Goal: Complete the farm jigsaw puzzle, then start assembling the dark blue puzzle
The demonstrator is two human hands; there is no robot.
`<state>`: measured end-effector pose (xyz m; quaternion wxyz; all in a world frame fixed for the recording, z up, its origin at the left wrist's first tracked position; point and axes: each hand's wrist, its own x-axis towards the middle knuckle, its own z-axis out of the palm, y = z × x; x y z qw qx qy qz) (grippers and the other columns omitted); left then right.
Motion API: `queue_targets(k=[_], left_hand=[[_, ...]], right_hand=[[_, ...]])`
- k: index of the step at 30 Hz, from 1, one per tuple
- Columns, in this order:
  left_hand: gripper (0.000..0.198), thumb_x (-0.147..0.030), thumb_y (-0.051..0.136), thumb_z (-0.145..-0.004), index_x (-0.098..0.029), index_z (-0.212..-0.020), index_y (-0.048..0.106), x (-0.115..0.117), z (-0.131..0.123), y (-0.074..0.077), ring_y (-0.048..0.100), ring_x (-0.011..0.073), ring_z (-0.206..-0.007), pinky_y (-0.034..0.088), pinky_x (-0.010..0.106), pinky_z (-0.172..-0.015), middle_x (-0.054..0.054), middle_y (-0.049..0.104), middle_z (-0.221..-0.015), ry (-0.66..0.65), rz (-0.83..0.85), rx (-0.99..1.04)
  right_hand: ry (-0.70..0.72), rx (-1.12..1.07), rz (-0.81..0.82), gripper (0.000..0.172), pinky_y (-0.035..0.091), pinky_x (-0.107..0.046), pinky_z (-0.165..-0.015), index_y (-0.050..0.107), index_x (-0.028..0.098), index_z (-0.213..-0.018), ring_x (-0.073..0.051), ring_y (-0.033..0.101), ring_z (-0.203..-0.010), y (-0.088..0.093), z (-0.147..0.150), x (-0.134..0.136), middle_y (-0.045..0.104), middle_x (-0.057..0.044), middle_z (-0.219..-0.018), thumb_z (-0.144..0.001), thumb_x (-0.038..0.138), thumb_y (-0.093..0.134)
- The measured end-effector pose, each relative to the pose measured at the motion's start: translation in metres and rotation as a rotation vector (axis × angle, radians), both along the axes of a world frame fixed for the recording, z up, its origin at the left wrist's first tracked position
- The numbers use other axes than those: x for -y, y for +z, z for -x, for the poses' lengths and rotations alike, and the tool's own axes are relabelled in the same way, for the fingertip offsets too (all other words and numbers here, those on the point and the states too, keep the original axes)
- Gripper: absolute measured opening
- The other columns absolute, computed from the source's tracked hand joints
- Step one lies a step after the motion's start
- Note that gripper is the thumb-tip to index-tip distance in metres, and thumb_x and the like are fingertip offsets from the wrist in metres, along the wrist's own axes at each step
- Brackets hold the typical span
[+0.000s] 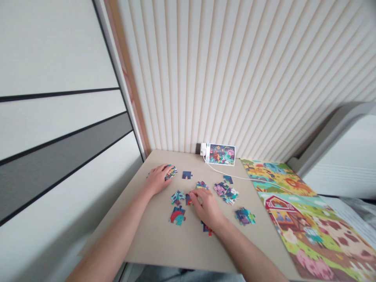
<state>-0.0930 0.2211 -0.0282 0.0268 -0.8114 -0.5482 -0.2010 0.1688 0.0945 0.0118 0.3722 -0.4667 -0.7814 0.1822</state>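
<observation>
Covering jigsaw pile (172, 172), L grip (159, 178) bent, opening/hold unclear; sideways drag could scatter pile. R grip (205, 203) curled, hold unclear too; dark-blue jigsaw pc (188, 200) just L, nudge may shift it.

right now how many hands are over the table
2: the left hand on puzzle pieces, far left; the right hand among scattered pieces near the middle of the table.

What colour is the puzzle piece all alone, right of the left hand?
The piece is mostly dark blue in the head view.
</observation>
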Motion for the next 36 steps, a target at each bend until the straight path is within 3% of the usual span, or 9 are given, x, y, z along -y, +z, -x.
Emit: queue_targets(k=[4,8,15,19,25,29,31,36], left_hand=[[0.054,-0.028,0.058,-0.091,-0.031,-0.144,0.050,-0.018,-0.002,0.000,0.051,0.0289,-0.131,0.042,0.044,-0.105,0.009,0.053,-0.147,0.089,-0.012,0.018],[0.051,-0.029,0.057,-0.091,-0.030,-0.142,0.052,-0.022,0.001,-0.001,0.052,0.0285,-0.132,0.042,0.044,-0.106,0.009,0.051,-0.149,0.081,-0.019,0.031],[0.058,-0.056,0.061,-0.086,-0.028,-0.136,0.054,-0.012,0.014,0.001,0.050,0.0325,-0.135,0.040,0.047,-0.109,0.011,0.050,-0.150,-0.017,-0.022,0.010],[0.050,-0.043,0.062,-0.086,-0.023,-0.131,0.054,-0.007,0.014,0.002,0.053,0.0315,-0.132,0.041,0.046,-0.107,0.013,0.055,-0.145,0.004,-0.010,0.003],[0.053,-0.028,0.055,-0.088,-0.027,-0.141,0.050,-0.007,0.011,0.002,0.053,0.0297,-0.131,0.041,0.046,-0.106,0.010,0.055,-0.145,-0.021,-0.036,-0.021],[0.050,-0.032,0.050,-0.094,-0.033,-0.143,0.053,-0.017,0.005,0.001,0.053,0.0317,-0.130,0.040,0.050,-0.107,0.009,0.052,-0.149,0.017,-0.053,-0.037],[0.048,-0.033,0.048,-0.096,-0.034,-0.143,0.053,-0.021,0.002,-0.001,0.053,0.0320,-0.130,0.039,0.051,-0.107,0.009,0.052,-0.149,0.037,-0.055,-0.049],[0.044,-0.038,0.043,-0.099,-0.034,-0.141,0.055,-0.018,0.002,-0.006,0.046,0.0338,-0.137,0.034,0.058,-0.110,0.009,0.048,-0.153,0.038,-0.071,-0.095]], right_hand=[[0.013,0.016,0.010,0.025,0.046,-0.030,-0.085,0.069,0.022,-0.093,-0.019,0.066,-0.087,-0.001,0.001,0.000,0.072,-0.004,-0.088,-0.104,0.029,0.048],[0.002,0.035,0.016,0.027,0.046,-0.030,-0.085,0.068,0.022,-0.093,-0.019,0.066,-0.088,-0.001,0.000,-0.001,0.072,-0.004,-0.087,-0.104,0.031,0.046],[-0.004,0.078,0.005,0.029,0.045,-0.031,-0.085,0.068,0.022,-0.093,-0.018,0.064,-0.086,0.001,0.001,0.000,0.071,-0.004,-0.085,-0.105,0.032,0.044],[-0.020,0.166,-0.035,0.026,0.043,-0.033,-0.087,0.068,0.023,-0.095,-0.019,0.064,-0.089,0.008,-0.003,0.001,0.071,-0.004,-0.089,-0.105,0.029,0.045],[-0.199,0.398,-0.091,0.021,0.041,-0.042,-0.098,0.070,0.024,-0.110,-0.027,0.060,-0.109,0.019,-0.055,-0.011,0.070,-0.011,-0.114,-0.100,0.034,0.055],[-0.252,0.554,-0.024,0.045,0.040,-0.051,-0.104,0.068,0.028,-0.125,-0.036,0.053,-0.125,0.016,-0.101,-0.011,0.060,-0.015,-0.135,-0.085,0.049,0.073],[-0.265,0.550,0.025,0.049,0.042,-0.052,-0.104,0.065,0.030,-0.131,-0.035,0.054,-0.126,0.012,-0.114,-0.007,0.060,-0.014,-0.137,-0.087,0.051,0.070],[-0.281,0.414,0.051,0.037,0.045,-0.048,-0.106,0.066,0.030,-0.130,-0.030,0.057,-0.125,-0.002,-0.125,-0.001,0.062,-0.011,-0.134,-0.096,0.043,0.058]])
